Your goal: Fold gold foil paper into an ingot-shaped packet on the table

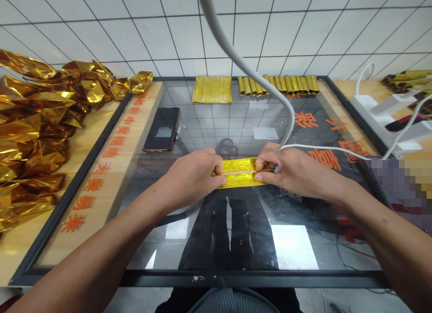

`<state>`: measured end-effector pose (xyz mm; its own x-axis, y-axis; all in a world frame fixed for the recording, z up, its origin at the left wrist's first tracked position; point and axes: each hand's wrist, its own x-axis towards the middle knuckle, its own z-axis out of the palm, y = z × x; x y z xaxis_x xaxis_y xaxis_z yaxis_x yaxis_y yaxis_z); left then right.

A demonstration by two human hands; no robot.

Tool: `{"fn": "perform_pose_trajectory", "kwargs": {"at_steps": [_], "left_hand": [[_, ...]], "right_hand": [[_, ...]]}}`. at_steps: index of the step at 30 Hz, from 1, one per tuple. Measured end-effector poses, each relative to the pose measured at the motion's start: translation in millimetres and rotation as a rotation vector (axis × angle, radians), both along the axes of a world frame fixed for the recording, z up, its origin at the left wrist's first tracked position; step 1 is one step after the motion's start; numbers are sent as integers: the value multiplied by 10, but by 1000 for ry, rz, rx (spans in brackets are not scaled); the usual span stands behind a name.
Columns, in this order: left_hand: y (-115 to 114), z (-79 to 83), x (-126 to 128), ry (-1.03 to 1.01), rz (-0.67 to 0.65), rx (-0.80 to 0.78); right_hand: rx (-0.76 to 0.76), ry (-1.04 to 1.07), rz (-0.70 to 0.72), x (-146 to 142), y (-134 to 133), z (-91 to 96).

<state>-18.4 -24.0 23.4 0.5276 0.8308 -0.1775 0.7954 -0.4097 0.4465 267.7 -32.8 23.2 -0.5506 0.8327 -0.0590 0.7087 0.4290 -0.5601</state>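
Gold foil, bright and finely crinkled, makes up the flat rectangular strip stretched between the person's two hands, with a narrow pale line running along its middle. The left hand has thumb and bent fingers clamped on one end; the right hand pinches the other end the same way — thumb nearer the body, fingers on the far side. The strip lies at, or just above, the middle of a dark, glossy glass tabletop edged by a black frame; I can't tell whether it touches the glass. Beyond the left hand, a dark rectangular phone lies on the glass. Towards the far edge sits a flat square of gold paper, and to its right a row of small rolled gold tubes. Orange-red characters run down the left side, with others on the right. A thick white cable hangs in a curve towards the right hand. Further out, crumpled shiny gold foil pieces heap up at left, a white power strip stands at right — and a white tiled wall rises behind.
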Motion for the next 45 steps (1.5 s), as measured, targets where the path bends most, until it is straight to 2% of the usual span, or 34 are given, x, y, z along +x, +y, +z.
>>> {"fn": "perform_pose_trajectory", "kwargs": {"at_steps": [7, 22, 45], "left_hand": [[-29, 64, -43, 8, -33, 10], [-39, 93, -90, 49, -26, 16], [24, 58, -72, 51, -7, 12]], "right_hand": [[-22, -13, 36, 26, -4, 13], [-13, 24, 1, 59, 1, -45], [-20, -7, -22, 10, 7, 1]]}}
